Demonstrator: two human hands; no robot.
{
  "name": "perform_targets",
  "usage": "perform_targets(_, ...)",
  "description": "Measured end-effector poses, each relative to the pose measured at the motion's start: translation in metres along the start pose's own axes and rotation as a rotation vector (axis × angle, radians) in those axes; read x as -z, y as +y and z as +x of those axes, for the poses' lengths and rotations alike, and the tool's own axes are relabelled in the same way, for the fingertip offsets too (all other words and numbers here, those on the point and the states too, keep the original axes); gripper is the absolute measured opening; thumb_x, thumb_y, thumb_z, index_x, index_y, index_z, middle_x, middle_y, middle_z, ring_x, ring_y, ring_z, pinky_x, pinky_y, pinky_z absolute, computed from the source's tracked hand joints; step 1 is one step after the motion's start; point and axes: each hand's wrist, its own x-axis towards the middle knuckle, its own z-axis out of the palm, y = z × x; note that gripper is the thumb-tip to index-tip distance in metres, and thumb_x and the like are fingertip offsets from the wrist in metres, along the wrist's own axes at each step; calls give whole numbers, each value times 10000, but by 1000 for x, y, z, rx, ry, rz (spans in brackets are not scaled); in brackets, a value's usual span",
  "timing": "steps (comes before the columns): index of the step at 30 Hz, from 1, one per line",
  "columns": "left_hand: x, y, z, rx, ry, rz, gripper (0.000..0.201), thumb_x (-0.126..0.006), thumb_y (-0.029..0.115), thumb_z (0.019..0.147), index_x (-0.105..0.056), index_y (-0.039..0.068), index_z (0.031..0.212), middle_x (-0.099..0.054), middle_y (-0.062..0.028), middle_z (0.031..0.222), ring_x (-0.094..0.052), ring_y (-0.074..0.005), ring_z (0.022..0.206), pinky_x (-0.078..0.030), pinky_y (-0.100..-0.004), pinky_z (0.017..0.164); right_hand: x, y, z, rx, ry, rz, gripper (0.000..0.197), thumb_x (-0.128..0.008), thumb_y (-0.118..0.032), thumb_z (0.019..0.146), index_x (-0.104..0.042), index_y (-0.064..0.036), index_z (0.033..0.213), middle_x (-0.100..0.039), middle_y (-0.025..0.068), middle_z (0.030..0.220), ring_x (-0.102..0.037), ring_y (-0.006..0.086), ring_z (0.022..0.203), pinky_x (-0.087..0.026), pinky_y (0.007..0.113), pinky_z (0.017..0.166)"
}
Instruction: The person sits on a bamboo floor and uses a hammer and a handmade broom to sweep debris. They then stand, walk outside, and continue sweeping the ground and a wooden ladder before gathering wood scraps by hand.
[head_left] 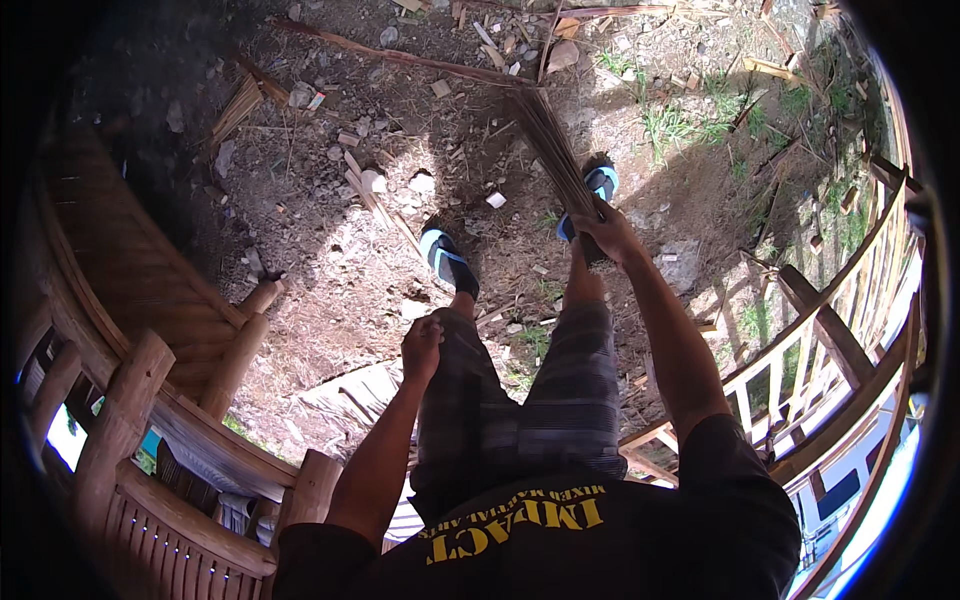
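Nearest to the camera is the black shirt (pixel 560 540) and the checked shorts (pixel 520 400). Above them, the left hand (pixel 421 348) is closed into a loose fist beside the knee; whether it holds anything I cannot tell. The right hand (pixel 606 232) is wrapped firmly around a bundle of thin bamboo strips (pixel 556 150), which runs up and away from the fingers toward the dirt ground (pixel 340 250). Just behind these fingers is one blue sandal (pixel 600 183); the other blue sandal (pixel 448 258) is between both hands. To handle the bundle well, I think the grip should stay tight near its end, so no strip slides out.
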Motion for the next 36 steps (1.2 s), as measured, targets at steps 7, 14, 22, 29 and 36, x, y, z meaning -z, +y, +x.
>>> perform_targets(7, 26, 1, 13, -36, 4, 58, 298, -583, 245, 984, -672, 44, 1185, -724, -93, 914, -710, -164, 790, -548, -312, 733, -49, 74, -38, 48, -100, -525, 882, -772, -386, 818, -398, -49, 1543, -595, 249, 1299, -561, 391, 1269, -438, 398, 1072)
perform_targets(14, -34, 45, 29, -8, -60, 24, 237, -580, 173, 1011, -641, 59, 1210, -668, -35, 960, -658, -98, 783, -481, -228, 613, -26, 50, -59, 55, -104, -159, 818, -768, -414, 826, -460, -96, 1514, -599, 265, 1368, -566, 416, 1288, -419, 418, 1114)
perform_targets(22, -140, 151, 37, 11, -145, -25, 354, -613, 301, 999, -633, 37, 1234, -704, -68, 1019, -680, -135, 872, -520, -301, 752, 212, -105, 159, -60, 68, 37, 793, -773, -233, 891, -378, -36, 1549, -732, 167, 1025, -718, 190, 704, -602, 330, 594)
perform_targets(29, -264, 302, 58, 105, -350, -558, 536, -549, 549, 1013, -566, 133, 1350, -653, -63, 1230, -634, -232, 1150, -513, -388, 942, 177, -88, 70, 274, 24, 166, 963, -823, -453, 807, -361, -39, 1543, -639, 237, 1296, -631, 349, 1210, -486, 395, 1020)
perform_targets(36, -302, 370, 144, 620, -176, -673, 527, -564, 593, 934, -613, 196, 1277, -652, -121, 1256, -622, -301, 1171, -467, -533, 1024, 103, -120, 159, 87, -509, -292, 584, -582, -393, 891, -634, -4, 1323, -677, 276, 1226, -647, 407, 1172, -499, 453, 1001)
